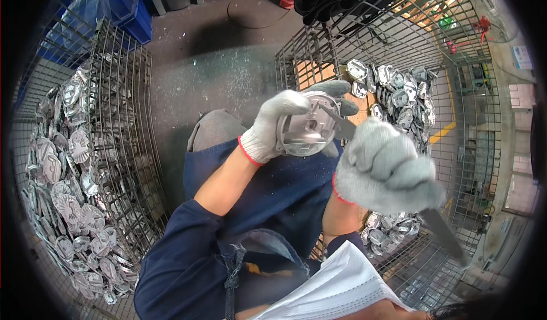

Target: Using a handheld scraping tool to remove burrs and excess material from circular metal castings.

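Holding a round, silvery metal part (307, 132) above the lap, the person's left hand (268, 123), in a pale knitted glove with a red cuff edge, supported it from the left. Its thumb pressed on the upper left of the part's face, while its other fingers (333, 86) curled behind the part and showed again beyond its upper and right rim; their middle lengths were hidden by the metal.

The right hand (387, 163), gloved alike, was closed in a fist around a long, flat, grey tool (447, 240). One end of the tool reached over the right side of the part's face; whether it touched could not be told. The other end stuck out below the fist, toward the lower right. The fist covered the tool's middle, and blur made its exact kind hard to tell.

To the left, a wire cage (128, 86) held a heap of similar metal pieces (74, 206), cut into small views by the mesh. To the right, a second wire cage (456, 86) held more pieces (401, 89), partly blocked by the right hand. A white mask (342, 283) covered part of the lower view, and dark rounded corners cut off the surroundings.
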Action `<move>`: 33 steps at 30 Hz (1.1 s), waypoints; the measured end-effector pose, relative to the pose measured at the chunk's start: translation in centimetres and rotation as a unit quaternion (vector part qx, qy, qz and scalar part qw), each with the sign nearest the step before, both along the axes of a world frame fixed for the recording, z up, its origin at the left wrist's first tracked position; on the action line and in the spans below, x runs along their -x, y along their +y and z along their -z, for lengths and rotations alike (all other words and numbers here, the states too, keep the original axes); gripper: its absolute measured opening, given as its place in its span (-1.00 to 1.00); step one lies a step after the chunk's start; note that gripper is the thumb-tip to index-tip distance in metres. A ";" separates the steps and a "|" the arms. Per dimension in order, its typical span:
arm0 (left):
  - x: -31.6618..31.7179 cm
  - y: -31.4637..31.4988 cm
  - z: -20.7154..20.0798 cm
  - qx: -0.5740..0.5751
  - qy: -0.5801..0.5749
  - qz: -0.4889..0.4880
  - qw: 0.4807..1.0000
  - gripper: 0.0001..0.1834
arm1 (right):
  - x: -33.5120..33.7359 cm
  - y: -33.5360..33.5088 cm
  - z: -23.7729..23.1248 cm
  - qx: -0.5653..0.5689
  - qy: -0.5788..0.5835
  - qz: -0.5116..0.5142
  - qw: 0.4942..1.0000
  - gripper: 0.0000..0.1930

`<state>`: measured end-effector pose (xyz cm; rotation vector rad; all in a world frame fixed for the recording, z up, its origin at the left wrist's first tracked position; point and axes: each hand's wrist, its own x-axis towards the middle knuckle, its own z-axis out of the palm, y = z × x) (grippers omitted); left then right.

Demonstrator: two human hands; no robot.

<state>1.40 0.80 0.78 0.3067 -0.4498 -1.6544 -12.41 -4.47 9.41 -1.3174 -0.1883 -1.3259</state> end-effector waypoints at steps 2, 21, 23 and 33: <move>0.0 0.0 0.0 -0.014 -0.079 0.006 0.997 -0.03 | -0.6 -1.2 -0.5 -0.091 -0.025 -0.083 0.992 -0.35; -0.5 -1.2 1.8 -0.031 0.197 0.003 0.980 -0.11 | 2.0 1.0 -1.2 -0.004 -0.078 0.130 0.988 -0.36; -0.4 -0.9 1.9 0.016 0.192 0.040 0.980 -0.01 | 2.9 0.7 -1.1 -0.026 -0.054 0.101 0.993 -0.36; 0.4 -0.5 1.4 0.039 0.118 0.047 0.991 0.11 | 2.9 -0.3 0.3 -0.087 -0.066 0.034 0.993 -0.35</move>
